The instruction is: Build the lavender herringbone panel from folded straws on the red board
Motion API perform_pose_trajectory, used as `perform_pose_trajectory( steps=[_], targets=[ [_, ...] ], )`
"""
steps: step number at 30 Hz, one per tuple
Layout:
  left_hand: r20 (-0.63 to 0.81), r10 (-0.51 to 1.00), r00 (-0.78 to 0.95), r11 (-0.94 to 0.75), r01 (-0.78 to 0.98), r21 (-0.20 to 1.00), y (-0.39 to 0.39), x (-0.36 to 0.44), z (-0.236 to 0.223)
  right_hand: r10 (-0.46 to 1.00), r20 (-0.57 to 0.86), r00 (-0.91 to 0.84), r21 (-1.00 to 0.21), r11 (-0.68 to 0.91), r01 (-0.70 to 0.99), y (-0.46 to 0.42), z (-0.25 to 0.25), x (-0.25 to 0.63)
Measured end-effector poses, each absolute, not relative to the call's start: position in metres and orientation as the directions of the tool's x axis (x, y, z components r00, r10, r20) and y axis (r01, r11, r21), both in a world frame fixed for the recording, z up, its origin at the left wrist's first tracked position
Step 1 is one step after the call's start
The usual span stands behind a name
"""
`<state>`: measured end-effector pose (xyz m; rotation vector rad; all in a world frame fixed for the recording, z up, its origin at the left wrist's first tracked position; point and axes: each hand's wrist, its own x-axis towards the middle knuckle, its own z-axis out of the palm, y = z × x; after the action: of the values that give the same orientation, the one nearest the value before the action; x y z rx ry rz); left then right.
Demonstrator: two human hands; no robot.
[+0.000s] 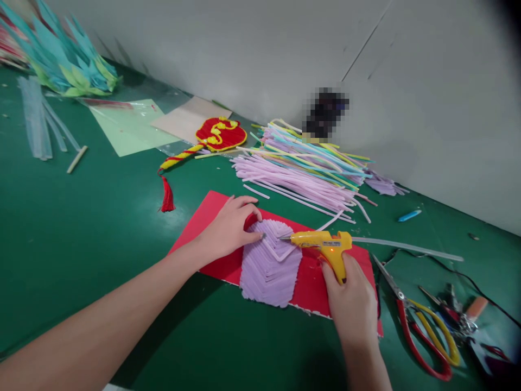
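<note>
A lilac panel of pipe cleaners (268, 285), laid in V-shaped rows, rests on a red board (205, 222). One paler strand bends in a V across its upper half. My left hand (230, 228) is curled at the panel's upper left edge, thumb and forefinger holding it, the thumb tip by the strand's left end. In my right hand (354, 298) is a yellow hot glue gun (319, 239), gripped by its handle with a finger at the trigger. Its metal nozzle points left, over the panel near the strand. A clear glue stick (411, 247) protrudes from the gun's rear.
Loose pipe cleaners (297, 179) lie piled beyond the board. Red-and-yellow-handled scissors (407, 309) and small tools (456, 315) lie at right, beside a black cord (468, 277). A red fan-shaped ornament (222, 134), a pale green sheet (126, 127) and teal leafy shapes (77, 60) are farther left.
</note>
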<state>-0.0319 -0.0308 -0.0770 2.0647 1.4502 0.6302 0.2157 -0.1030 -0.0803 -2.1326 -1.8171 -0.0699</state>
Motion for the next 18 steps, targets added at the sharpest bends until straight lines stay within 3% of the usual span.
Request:
perform_pose_trajectory(
  steps=[5, 11, 15, 18],
  targets=[
    [0.071, 0.949, 0.308, -0.275, 0.695, 0.664, -0.0308, -0.0323, -0.0773, 0.946, 0.233, 0.226, -0.138, -0.198, 0.970, -0.1012, -0.0750, 0.2091],
    [0.074, 0.946, 0.317, -0.285, 0.696, 0.660, -0.0308, -0.0326, -0.0777, 0.942, 0.303, 0.146, -0.212, -0.082, 0.974, -0.1010, -0.0786, 0.2119],
    [0.087, 0.943, 0.321, -0.295, 0.688, 0.663, -0.0309, -0.0330, -0.0786, 0.924, 0.303, 0.234, -0.169, -0.190, 0.967, -0.1020, -0.0754, 0.2095],
    [0.080, 0.945, 0.317, -0.288, 0.693, 0.661, -0.0310, -0.0331, -0.0787, 0.934, 0.285, 0.215, -0.185, -0.166, 0.969, -0.1028, -0.0747, 0.2093]
  ],
)
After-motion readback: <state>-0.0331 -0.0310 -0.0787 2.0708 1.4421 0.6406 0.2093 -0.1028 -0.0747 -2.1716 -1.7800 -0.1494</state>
